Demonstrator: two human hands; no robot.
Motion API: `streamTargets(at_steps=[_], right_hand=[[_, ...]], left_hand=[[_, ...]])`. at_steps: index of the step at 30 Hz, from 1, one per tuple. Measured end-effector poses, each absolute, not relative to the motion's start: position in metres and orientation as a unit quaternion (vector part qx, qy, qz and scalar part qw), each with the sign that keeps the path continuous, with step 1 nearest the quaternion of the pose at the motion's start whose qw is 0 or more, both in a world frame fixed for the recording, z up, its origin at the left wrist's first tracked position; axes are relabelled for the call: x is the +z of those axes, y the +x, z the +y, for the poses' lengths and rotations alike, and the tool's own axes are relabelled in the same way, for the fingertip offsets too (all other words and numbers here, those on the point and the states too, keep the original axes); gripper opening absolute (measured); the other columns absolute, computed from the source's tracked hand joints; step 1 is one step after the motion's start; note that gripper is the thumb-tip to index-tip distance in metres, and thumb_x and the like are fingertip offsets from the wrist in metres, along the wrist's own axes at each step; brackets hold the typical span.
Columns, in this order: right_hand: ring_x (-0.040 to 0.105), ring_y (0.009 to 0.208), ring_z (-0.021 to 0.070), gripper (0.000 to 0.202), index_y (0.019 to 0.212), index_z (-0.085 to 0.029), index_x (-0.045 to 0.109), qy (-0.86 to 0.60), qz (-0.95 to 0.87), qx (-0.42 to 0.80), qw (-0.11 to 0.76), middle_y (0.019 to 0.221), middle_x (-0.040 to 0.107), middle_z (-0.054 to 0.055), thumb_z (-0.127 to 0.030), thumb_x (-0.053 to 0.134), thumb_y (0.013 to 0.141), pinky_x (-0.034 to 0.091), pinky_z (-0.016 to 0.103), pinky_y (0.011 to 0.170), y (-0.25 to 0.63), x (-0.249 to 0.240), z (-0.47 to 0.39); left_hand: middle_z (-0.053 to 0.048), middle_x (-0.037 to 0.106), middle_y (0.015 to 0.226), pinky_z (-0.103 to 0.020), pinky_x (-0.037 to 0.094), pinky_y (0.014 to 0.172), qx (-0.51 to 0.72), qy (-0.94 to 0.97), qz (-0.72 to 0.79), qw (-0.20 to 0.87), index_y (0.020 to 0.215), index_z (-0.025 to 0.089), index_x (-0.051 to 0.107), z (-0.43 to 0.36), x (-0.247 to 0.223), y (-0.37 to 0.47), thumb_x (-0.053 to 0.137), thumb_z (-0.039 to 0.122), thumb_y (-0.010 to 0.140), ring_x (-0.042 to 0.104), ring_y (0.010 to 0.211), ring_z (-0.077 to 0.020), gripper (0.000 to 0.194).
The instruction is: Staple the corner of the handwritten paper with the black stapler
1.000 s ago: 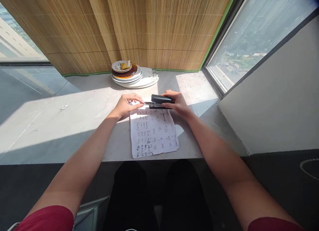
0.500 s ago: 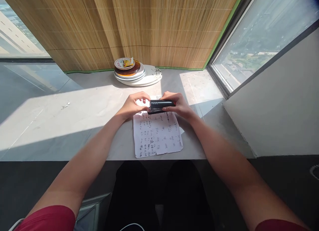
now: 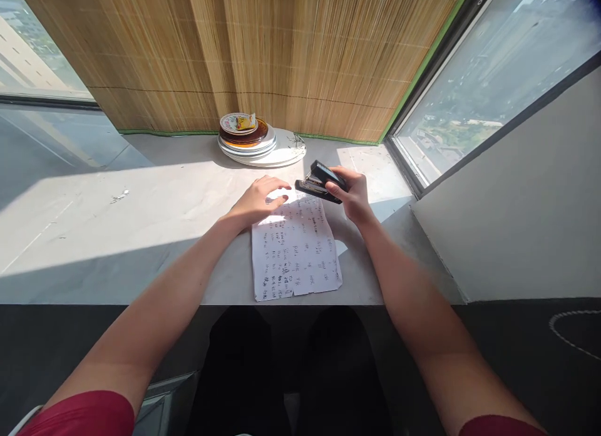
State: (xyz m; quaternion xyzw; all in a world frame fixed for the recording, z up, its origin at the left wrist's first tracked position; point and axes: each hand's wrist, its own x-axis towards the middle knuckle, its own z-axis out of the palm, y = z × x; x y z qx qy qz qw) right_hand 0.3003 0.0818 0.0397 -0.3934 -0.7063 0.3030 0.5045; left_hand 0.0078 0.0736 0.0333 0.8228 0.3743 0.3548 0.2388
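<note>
A black stapler (image 3: 322, 181) is held in my right hand (image 3: 351, 192), tilted above the far right part of the paper, its jaw end pointing left. Handwriting covers the white paper (image 3: 300, 254), which lies near the front edge of the pale ledge (image 3: 188, 204). My left hand (image 3: 260, 201) is over the paper's far left corner, thumb and fingers apart, with nothing seen between them. A gap separates its fingertips from the stapler.
Stacked plates (image 3: 248, 141) with a small yellow packet (image 3: 245, 121) on top stand at the back, before a bamboo blind (image 3: 263, 54). White bits (image 3: 120, 197) lie on the left. A white wall (image 3: 526, 185) borders the ledge on the right.
My left hand has let go of the stapler's left end. My right hand has moved right with the stapler, which is now tilted rather than level.
</note>
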Motion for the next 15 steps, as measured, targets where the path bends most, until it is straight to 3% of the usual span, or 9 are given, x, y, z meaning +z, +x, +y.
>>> streamTargets(at_steps=[4,8,10,12,15], right_hand=[[0.073,0.105,0.029,0.038,0.125,-0.028,0.079,-0.444,-0.673,0.213,0.552,0.11,0.077,0.006,-0.049,0.071,0.095,0.059,0.047,0.09,0.32,0.031,0.095],[0.074,0.102,0.0313,0.034,0.123,-0.028,0.08,-0.451,-0.717,0.16,0.507,0.111,0.08,0.008,-0.042,0.071,0.095,0.058,0.053,0.095,0.324,0.026,0.097],[0.073,0.098,0.0323,0.032,0.121,-0.028,0.081,-0.453,-0.748,0.142,0.465,0.107,0.08,0.009,-0.041,0.072,0.093,0.058,0.055,0.094,0.324,0.024,0.098],[0.072,0.095,0.0329,0.032,0.119,-0.028,0.082,-0.449,-0.774,0.136,0.426,0.104,0.08,0.008,-0.041,0.073,0.092,0.057,0.056,0.093,0.324,0.024,0.099],[0.071,0.094,0.0337,0.03,0.117,-0.03,0.083,-0.438,-0.801,0.14,0.384,0.102,0.08,0.007,-0.04,0.075,0.09,0.055,0.057,0.094,0.326,0.024,0.101]], left_hand=[[-0.008,0.071,0.149,-0.062,0.036,0.122,0.21,0.885,0.367,0.196,0.116,0.029,0.084,0.079,0.028,0.003,0.066,0.021,0.091,0.058,0.141,-0.0406,0.032],[-0.009,0.081,0.121,-0.064,0.04,0.115,0.243,0.873,0.391,0.157,0.078,0.027,0.078,0.076,0.033,0.002,0.069,0.02,0.085,0.067,0.119,-0.0393,0.014],[-0.01,0.081,0.114,-0.061,0.044,0.113,0.291,0.86,0.384,0.167,0.071,0.028,0.074,0.073,0.036,0.006,0.074,0.025,0.085,0.068,0.114,-0.0374,0.014],[-0.01,0.079,0.123,-0.058,0.045,0.113,0.305,0.862,0.362,0.183,0.084,0.03,0.079,0.069,0.038,0.009,0.077,0.031,0.086,0.068,0.12,-0.0374,0.003],[-0.008,0.071,0.149,-0.059,0.039,0.121,0.25,0.887,0.339,0.19,0.119,0.037,0.082,0.065,0.034,0.013,0.075,0.039,0.091,0.06,0.141,-0.04,0.029]])
